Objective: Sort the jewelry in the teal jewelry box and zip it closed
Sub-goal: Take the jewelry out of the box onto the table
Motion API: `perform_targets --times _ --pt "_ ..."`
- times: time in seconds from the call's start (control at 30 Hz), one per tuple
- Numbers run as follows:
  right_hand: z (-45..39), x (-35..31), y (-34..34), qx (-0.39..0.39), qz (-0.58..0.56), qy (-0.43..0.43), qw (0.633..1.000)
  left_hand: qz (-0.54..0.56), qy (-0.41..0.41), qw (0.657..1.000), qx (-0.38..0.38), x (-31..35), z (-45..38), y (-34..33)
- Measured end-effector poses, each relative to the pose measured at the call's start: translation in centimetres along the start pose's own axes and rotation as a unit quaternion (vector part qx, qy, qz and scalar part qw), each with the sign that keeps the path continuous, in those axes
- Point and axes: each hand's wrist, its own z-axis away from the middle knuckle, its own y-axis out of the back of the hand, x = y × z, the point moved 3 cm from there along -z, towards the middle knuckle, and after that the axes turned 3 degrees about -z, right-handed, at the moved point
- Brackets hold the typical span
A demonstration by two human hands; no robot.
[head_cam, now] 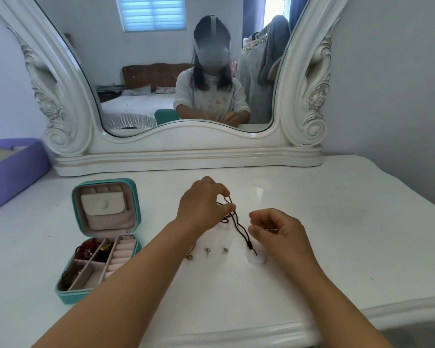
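The teal jewelry box (63, 292) lies open at the left of the white dresser top, lid upright, with red and dark pieces in its left compartments. A black cord necklace (239, 226) with a white pendant (256, 258) lies in the middle. My left hand (204, 204) pinches the cord's upper loops. My right hand (276, 229) pinches the cord just above the pendant, fingers curled. Two small stud earrings (207, 251) (224, 251) and a gold piece (189, 256), partly hidden by my left forearm, lie in a row left of the pendant.
A large ornate white mirror (186, 149) stands at the back of the dresser top (337, 222). A purple box (15, 172) sits at the far left. The dresser's front edge curves along the bottom right.
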Motion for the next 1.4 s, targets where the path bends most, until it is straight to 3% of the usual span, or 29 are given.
perform_targets --times 0.17,0.4,0.6,0.9,1.1,1.4 --pt "0.6 -2.1 -2.6 -0.011 -0.01 0.047 0.999 0.022 0.009 1.0 0.015 -1.3 3.1 4.7" --pt "2.5 -3.6 -10.8 -0.151 0.011 0.069 0.986 0.006 0.072 0.997 0.017 -9.0 9.0 10.4" --pt "3.5 -4.5 -16.7 -0.219 0.054 0.108 0.968 -0.023 0.136 0.99 0.015 -15.0 11.9 12.3" --pt "2.7 -4.5 -21.0 -0.232 0.189 0.154 0.942 -0.001 0.101 0.995 0.008 -16.5 12.7 11.5" --pt "2.9 -5.3 -22.5 -0.251 0.339 0.212 0.882 0.029 0.11 0.993 0.014 -16.8 12.7 10.8" --pt "2.7 -5.1 -22.7 -0.228 0.327 0.194 0.896 0.071 0.206 0.974 0.054 -17.9 13.3 11.3"
